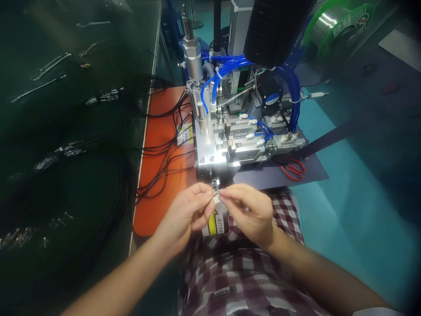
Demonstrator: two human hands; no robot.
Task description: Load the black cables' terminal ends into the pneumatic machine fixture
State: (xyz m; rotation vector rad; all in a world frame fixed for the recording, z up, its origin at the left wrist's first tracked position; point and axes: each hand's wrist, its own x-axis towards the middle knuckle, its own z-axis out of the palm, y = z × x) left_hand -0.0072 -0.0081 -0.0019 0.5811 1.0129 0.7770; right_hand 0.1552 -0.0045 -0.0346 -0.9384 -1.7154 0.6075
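Observation:
Just in front of the machine's near end, my left hand [189, 210] and my right hand [252, 210] meet fingertip to fingertip. Both pinch a small bundle of thin wires [215, 193], whose short pale and greenish strands show between the fingers. Most of the bundle is hidden by the fingertips. Right behind the wires is a small metal fixture [215, 181] on the machine [210, 149]; whether they touch it I cannot tell. Below my fingers is a white label [221, 224] with a yellow arrow and printed characters.
Black cables [167, 153] run across an orange board [158, 215] from the dark table [98, 267] at left, where cable ends with metal connectors [70, 149] lie. Blue air hoses [230, 66] arch over the machine. Red-handled scissors [294, 169] lie right; a green wire spool [329, 26] hangs upper right.

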